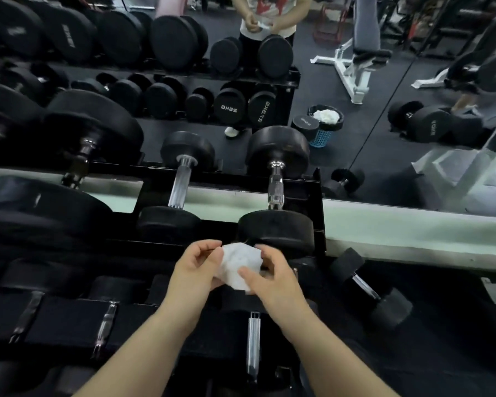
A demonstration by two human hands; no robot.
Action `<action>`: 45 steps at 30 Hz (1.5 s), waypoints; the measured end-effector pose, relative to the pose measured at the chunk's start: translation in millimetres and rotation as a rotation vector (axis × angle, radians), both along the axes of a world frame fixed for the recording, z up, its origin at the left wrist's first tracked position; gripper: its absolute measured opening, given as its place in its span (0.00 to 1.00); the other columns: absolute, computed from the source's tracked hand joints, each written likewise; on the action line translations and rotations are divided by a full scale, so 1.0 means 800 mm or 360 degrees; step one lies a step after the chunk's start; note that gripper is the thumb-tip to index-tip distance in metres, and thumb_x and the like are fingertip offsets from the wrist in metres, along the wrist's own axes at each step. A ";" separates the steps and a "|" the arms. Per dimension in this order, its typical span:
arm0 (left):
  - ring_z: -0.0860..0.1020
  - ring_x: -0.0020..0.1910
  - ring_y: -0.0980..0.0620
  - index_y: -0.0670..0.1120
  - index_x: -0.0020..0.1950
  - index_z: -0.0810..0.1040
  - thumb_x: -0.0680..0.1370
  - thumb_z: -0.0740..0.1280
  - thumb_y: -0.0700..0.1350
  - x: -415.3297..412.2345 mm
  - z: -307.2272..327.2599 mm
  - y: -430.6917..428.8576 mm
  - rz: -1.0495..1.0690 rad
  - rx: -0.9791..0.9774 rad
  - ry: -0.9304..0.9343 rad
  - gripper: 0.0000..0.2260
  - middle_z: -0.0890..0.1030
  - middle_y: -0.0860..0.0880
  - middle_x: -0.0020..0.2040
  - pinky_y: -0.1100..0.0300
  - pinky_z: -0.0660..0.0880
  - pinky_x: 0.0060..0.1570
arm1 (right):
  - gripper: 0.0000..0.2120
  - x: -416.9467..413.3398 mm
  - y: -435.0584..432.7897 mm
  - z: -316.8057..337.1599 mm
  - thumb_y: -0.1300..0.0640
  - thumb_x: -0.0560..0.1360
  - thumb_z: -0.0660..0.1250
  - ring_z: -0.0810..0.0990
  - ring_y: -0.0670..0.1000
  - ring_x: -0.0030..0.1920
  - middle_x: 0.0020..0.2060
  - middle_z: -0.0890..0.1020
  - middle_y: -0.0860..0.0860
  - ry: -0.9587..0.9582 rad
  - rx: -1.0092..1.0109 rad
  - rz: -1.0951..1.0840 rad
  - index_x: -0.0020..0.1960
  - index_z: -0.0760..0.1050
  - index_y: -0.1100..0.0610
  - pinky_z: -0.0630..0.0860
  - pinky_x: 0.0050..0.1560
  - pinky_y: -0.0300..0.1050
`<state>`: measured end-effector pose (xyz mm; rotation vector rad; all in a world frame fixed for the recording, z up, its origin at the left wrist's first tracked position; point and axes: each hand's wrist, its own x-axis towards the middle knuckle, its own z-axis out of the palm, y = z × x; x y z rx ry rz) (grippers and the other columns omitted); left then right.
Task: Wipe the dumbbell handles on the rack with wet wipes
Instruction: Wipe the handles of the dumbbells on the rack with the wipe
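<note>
**Both hands held a crumpled wet wipe over the dumbbell rack**

The wet wipe [238, 265], white and bunched, sat between the two hands in front of the rack [320, 202], off every handle. The left hand [195, 270] pinched its left edge with curled fingers and thumb. The right hand [272, 277] gripped the right side, its thumb laid across the lower part of the wipe. Both forearms reached in from the bottom of the view.

Just beyond the wipe lay the near head of the right dumbbell [275, 233] on the upper tier, its chrome handle [275, 187] bare and running away from the person. Whether the wipe touched that head could not be told. To its left rested a smaller dumbbell [169, 224] with a lighter handle [181, 184], and larger, blurred dumbbells filled the tier further left. Below the hands, on the lower tier, several more handles showed, one [253, 339] almost straight under the right wrist.

A loose dumbbell [367, 287] lay on the floor to the right of the rack. Behind the rack a mirror [355, 110] reflected the person's hands with the wipe and a blue basket [324, 136] holding white crumpled material.
</note>
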<state>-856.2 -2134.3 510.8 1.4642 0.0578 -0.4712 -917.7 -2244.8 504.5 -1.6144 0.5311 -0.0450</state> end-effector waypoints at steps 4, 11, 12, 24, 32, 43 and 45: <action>0.79 0.48 0.48 0.46 0.47 0.76 0.78 0.59 0.45 -0.030 -0.010 0.019 -0.0213 0.0051 0.0068 0.06 0.80 0.45 0.47 0.57 0.76 0.47 | 0.04 -0.030 0.018 -0.009 0.60 0.73 0.65 0.76 0.44 0.35 0.37 0.77 0.47 0.0143 -0.0086 -0.0012 0.43 0.73 0.51 0.75 0.39 0.37; 0.78 0.38 0.56 0.45 0.44 0.79 0.73 0.67 0.37 -0.073 -0.049 0.094 -0.0517 0.0382 0.0015 0.04 0.80 0.51 0.38 0.74 0.74 0.33 | 0.10 -0.088 0.096 -0.050 0.63 0.74 0.60 0.74 0.46 0.36 0.34 0.77 0.49 0.0284 0.0377 -0.0259 0.37 0.73 0.52 0.73 0.37 0.37; 0.77 0.36 0.55 0.45 0.41 0.79 0.74 0.67 0.37 -0.078 -0.057 0.104 -0.0522 0.0417 0.0021 0.05 0.80 0.50 0.36 0.73 0.73 0.30 | 0.07 -0.097 0.108 -0.059 0.61 0.75 0.60 0.76 0.46 0.38 0.37 0.77 0.49 0.0287 0.0515 -0.0263 0.40 0.73 0.52 0.74 0.39 0.39; 0.75 0.40 0.60 0.54 0.40 0.74 0.76 0.64 0.40 -0.113 -0.194 0.105 -0.0783 0.0637 -0.0069 0.09 0.78 0.56 0.39 0.76 0.71 0.36 | 0.11 -0.153 0.061 -0.188 0.71 0.73 0.57 0.72 0.46 0.31 0.32 0.74 0.50 0.0474 0.0216 -0.0715 0.43 0.73 0.58 0.70 0.21 0.30; 0.70 0.52 0.64 0.59 0.49 0.69 0.73 0.68 0.48 -0.098 -0.347 0.077 -0.1228 0.0952 -0.0559 0.10 0.69 0.66 0.48 0.75 0.64 0.47 | 0.11 -0.117 -0.018 -0.341 0.68 0.73 0.59 0.72 0.47 0.31 0.31 0.74 0.49 0.0505 -0.0121 -0.0492 0.39 0.72 0.54 0.73 0.27 0.36; 0.71 0.52 0.69 0.62 0.46 0.75 0.71 0.65 0.57 -0.106 -0.420 0.100 -0.1176 0.0918 -0.1218 0.05 0.74 0.67 0.46 0.74 0.65 0.52 | 0.13 -0.051 -0.035 -0.432 0.61 0.72 0.63 0.71 0.43 0.26 0.27 0.71 0.46 0.0280 -0.0957 -0.0019 0.31 0.66 0.51 0.66 0.25 0.30; 0.72 0.51 0.68 0.64 0.41 0.72 0.71 0.65 0.57 -0.107 -0.421 0.101 -0.1177 0.0899 -0.1230 0.02 0.75 0.66 0.45 0.72 0.67 0.53 | 0.09 -0.053 -0.033 -0.441 0.61 0.72 0.64 0.71 0.47 0.33 0.30 0.71 0.46 0.0198 -0.1094 -0.0050 0.36 0.67 0.53 0.67 0.32 0.34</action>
